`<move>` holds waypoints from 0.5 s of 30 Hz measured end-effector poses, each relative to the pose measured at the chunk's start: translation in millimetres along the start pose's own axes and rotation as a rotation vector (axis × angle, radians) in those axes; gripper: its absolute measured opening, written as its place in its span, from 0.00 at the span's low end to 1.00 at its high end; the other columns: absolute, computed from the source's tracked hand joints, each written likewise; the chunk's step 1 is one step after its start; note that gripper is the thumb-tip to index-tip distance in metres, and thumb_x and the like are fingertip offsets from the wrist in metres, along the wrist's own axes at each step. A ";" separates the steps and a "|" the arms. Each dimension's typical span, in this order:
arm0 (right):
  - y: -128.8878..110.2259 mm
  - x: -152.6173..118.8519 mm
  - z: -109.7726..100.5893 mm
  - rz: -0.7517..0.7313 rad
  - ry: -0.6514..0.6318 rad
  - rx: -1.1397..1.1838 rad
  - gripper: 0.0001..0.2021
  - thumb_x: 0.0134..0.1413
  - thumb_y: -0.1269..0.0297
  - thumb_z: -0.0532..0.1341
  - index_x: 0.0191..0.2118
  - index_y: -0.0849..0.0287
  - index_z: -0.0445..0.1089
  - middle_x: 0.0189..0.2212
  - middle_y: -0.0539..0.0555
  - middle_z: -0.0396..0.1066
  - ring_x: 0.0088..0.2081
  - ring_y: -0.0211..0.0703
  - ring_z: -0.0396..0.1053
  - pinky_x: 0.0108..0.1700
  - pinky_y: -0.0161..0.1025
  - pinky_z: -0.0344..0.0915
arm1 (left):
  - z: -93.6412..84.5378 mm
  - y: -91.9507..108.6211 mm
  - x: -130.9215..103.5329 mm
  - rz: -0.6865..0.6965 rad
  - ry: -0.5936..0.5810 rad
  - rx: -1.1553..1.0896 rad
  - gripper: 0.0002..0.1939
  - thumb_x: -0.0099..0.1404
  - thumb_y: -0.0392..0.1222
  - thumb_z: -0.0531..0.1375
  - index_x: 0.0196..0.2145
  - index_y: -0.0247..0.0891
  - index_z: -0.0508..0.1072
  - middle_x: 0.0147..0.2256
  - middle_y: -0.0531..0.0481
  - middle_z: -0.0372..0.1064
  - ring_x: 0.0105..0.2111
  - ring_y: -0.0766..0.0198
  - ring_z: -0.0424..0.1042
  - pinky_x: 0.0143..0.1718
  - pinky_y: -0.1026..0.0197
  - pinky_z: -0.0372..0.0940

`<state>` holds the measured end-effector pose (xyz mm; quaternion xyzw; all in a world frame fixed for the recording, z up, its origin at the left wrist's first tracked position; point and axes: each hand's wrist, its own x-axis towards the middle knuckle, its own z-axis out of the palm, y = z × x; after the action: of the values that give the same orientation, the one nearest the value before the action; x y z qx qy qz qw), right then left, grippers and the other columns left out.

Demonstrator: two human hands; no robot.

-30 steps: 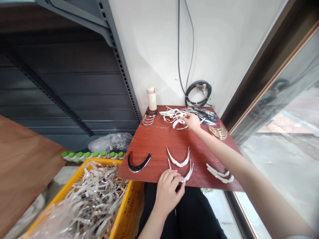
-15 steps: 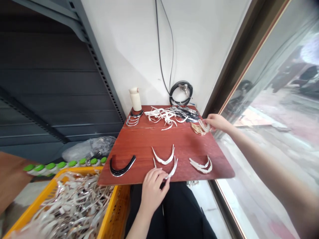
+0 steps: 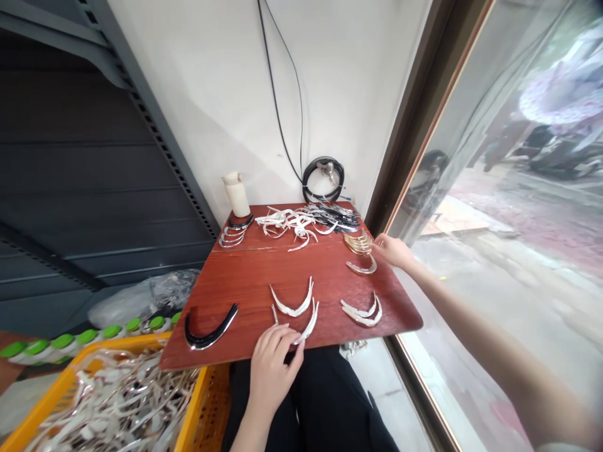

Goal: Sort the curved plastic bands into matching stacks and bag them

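Note:
My left hand (image 3: 274, 365) is at the table's front edge, its fingers closed on a white-wrapped curved strip (image 3: 308, 328). A similar wrapped strip (image 3: 293, 309) lies just behind it. My right hand (image 3: 393, 250) reaches to the table's right side, fingertips bunched at the right ends of several gold curved strips (image 3: 358, 243); the exact grip is partly hidden. Just in front of these lies a single pale, shiny curved strip (image 3: 362, 269). Two nested pale strips (image 3: 365, 314) rest at front right, and black curved strips (image 3: 210, 336) at front left.
Loose white wrapping pieces (image 3: 294, 223) and a dark strip pile (image 3: 332, 216) lie at the back of the red-brown table (image 3: 249, 270). Silver strips (image 3: 232, 236) sit near a white roll (image 3: 237, 196). A yellow crate (image 3: 200, 402) full of strips stands left, glass at right.
My right hand has let go of the pale strip, which now lies in front of the gold ones. My left hand stays at the front strip. The view has shifted to the right.

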<state>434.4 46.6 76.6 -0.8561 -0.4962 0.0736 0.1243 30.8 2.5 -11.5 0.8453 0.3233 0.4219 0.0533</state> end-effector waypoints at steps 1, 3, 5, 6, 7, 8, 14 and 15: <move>1.7 -2.1 -1.1 -0.082 -0.035 0.025 0.16 0.60 0.50 0.58 0.44 0.56 0.72 0.38 0.55 0.76 0.41 0.48 0.73 0.40 0.38 0.63 | 0.2 -0.4 -0.1 0.000 -0.003 0.001 0.05 0.66 0.35 0.60 0.39 0.43 0.73 0.38 0.51 0.75 0.44 0.57 0.74 0.51 0.51 0.66; 5.6 -7.0 -1.2 -0.281 -0.165 0.080 0.16 0.54 0.48 0.63 0.41 0.53 0.75 0.33 0.50 0.76 0.37 0.44 0.73 0.39 0.35 0.62 | 0.3 -0.7 -0.6 -0.004 -0.010 0.000 0.05 0.66 0.36 0.60 0.39 0.43 0.73 0.38 0.51 0.75 0.44 0.57 0.73 0.51 0.51 0.66; 9.3 -11.5 1.1 -0.429 -0.288 0.096 0.16 0.49 0.48 0.66 0.39 0.53 0.77 0.29 0.49 0.74 0.33 0.44 0.72 0.35 0.35 0.61 | 0.0 -0.3 -1.0 -0.010 -0.014 -0.002 0.05 0.66 0.36 0.61 0.39 0.43 0.73 0.38 0.51 0.75 0.44 0.57 0.73 0.52 0.51 0.65; 10.6 -13.2 2.7 -0.456 -0.312 0.087 0.15 0.48 0.49 0.66 0.38 0.53 0.77 0.28 0.49 0.74 0.32 0.44 0.71 0.34 0.36 0.61 | -0.2 0.0 -1.1 -0.012 -0.015 -0.002 0.05 0.66 0.36 0.61 0.39 0.43 0.73 0.38 0.51 0.75 0.44 0.57 0.73 0.52 0.51 0.65; 11.5 -14.5 4.1 -0.453 -0.309 0.071 0.14 0.47 0.51 0.67 0.37 0.54 0.78 0.27 0.49 0.74 0.31 0.43 0.71 0.33 0.36 0.60 | -0.4 0.3 -1.2 -0.012 -0.013 -0.003 0.05 0.66 0.36 0.61 0.39 0.43 0.73 0.38 0.51 0.75 0.44 0.58 0.73 0.52 0.51 0.65; 11.9 -15.6 5.3 -0.441 -0.291 0.059 0.13 0.47 0.52 0.67 0.36 0.54 0.78 0.27 0.49 0.73 0.30 0.43 0.70 0.33 0.36 0.60 | -0.5 0.6 -1.3 -0.011 -0.011 -0.004 0.05 0.66 0.36 0.61 0.39 0.43 0.73 0.38 0.51 0.75 0.44 0.58 0.73 0.52 0.51 0.65; 4.4 -25.5 3.3 -0.421 -0.227 0.205 0.13 0.47 0.51 0.66 0.31 0.57 0.75 0.29 0.51 0.75 0.32 0.44 0.71 0.36 0.38 0.63 | -0.5 0.5 -1.2 -0.011 -0.011 -0.007 0.05 0.66 0.36 0.61 0.39 0.43 0.73 0.38 0.51 0.75 0.44 0.58 0.73 0.52 0.51 0.65; 1.9 -28.9 1.9 -0.409 -0.225 0.324 0.15 0.48 0.50 0.66 0.33 0.57 0.75 0.30 0.51 0.75 0.33 0.44 0.71 0.37 0.39 0.64 | -0.4 0.4 -1.2 -0.012 -0.011 -0.007 0.05 0.66 0.36 0.61 0.39 0.43 0.73 0.38 0.51 0.75 0.44 0.58 0.73 0.52 0.51 0.65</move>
<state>421.1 20.8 74.3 -0.6935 -0.6513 0.2200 0.2157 30.2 1.4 -11.9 0.8456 0.3264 0.4179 0.0605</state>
